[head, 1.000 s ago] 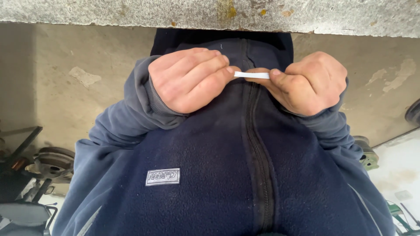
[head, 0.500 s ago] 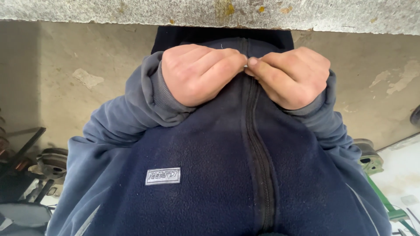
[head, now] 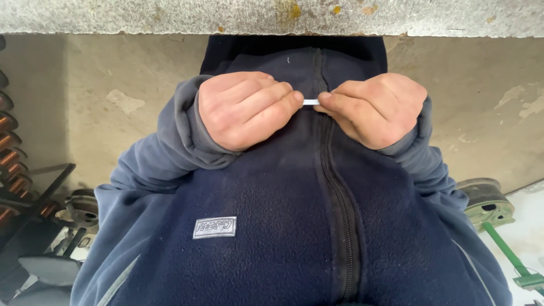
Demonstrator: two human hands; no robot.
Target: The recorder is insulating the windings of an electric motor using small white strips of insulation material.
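Between both sets of fingertips, close against the chest, a small thin white strip (head: 310, 102) is pinched: left hand (head: 245, 110) and right hand (head: 375, 110) each grip one end, fingers curled tight. Behind lies a navy fleece jacket (head: 272, 204) with a dark zip (head: 339, 204). Above runs a grey concrete ledge (head: 170, 16). Green metal parts (head: 492, 211) sit lower right, copper-coloured coils (head: 8, 141) far left.

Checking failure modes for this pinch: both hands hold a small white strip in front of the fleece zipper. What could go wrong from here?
1. Only a short bit of the white strip shows between the left hand and right hand; the fingertip grip looks slight, so it could slip.
2. If dropped, it may fall down the dark fleece jacket toward the cluttered metal parts below and be hard to find.
3. Pulled apart, the thin strip might snap.
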